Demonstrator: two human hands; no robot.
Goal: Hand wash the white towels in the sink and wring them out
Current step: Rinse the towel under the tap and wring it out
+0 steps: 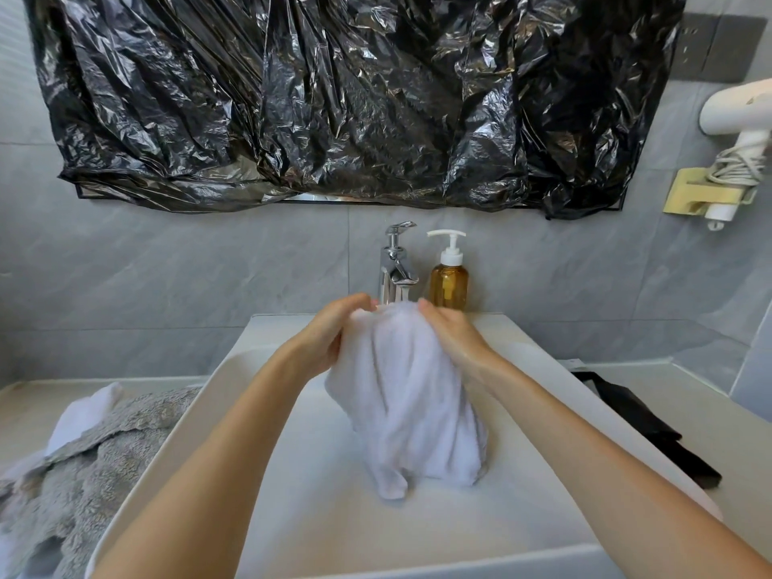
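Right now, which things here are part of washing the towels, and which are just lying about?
In the job: white towel gripped by left hand and right hand; sink; faucet; soap bottle.

Lying about: grey towel; black cloth; hair dryer; black plastic sheet.

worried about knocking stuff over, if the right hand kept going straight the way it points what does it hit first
Probably the faucet: the right hand points up and away, toward it, while gripping the white towel. The soap bottle stands close beside; depth is unclear.

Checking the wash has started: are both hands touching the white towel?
Touching. The head view shows the left hand and right hand gripping the bunched white terry towel at its top, above the white sink.
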